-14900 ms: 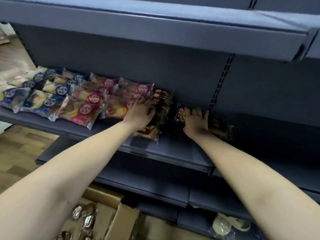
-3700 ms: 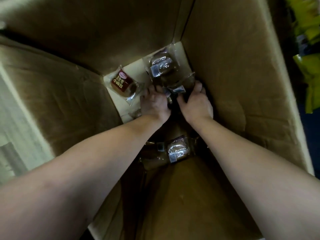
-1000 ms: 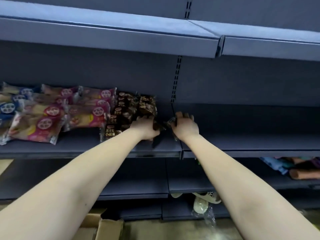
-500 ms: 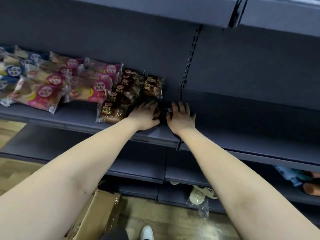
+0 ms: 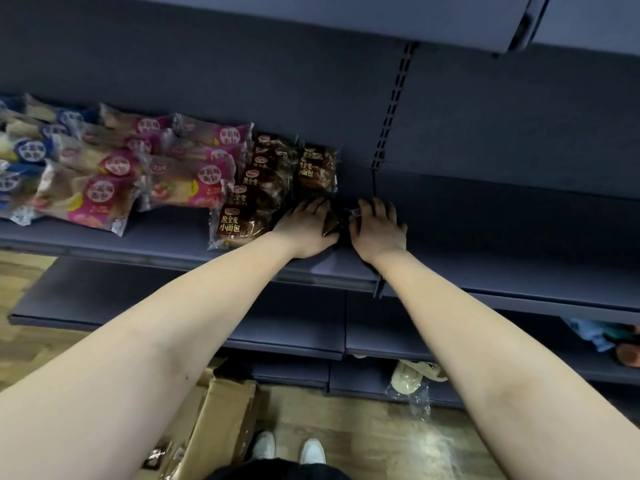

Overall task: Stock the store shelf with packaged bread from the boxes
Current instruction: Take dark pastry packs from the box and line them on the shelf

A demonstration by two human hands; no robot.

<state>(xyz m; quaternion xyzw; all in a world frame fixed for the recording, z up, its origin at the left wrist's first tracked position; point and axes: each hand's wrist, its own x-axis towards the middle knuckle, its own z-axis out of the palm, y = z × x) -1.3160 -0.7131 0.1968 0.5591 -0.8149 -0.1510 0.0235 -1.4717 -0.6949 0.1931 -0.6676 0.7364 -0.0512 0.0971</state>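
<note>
On the dark grey shelf [image 5: 166, 242], a row of brown bread packs [image 5: 242, 216] leans back beside another brown pack [image 5: 317, 168]. A brown pack [image 5: 334, 223] lies between my two hands, mostly hidden. My left hand [image 5: 306, 226] lies flat on its left side with fingers straight. On the right side my right hand [image 5: 377, 226] presses with spread, straight fingers. Pink bread packs [image 5: 187, 181] and blue bread packs [image 5: 27, 154] fill the shelf further left.
The shelf section right of the slotted upright [image 5: 389, 109] is bare. Below are lower shelves, a cardboard box [image 5: 214, 427] on the wooden floor by my white shoes [image 5: 289, 450], a plastic-wrapped item [image 5: 410, 379], and coloured goods [image 5: 613, 337] at the lower right.
Since half a second ago both hands stay on the brown packs at the shelf joint; my fingers have spread a little. The camera has tilted further down.
</note>
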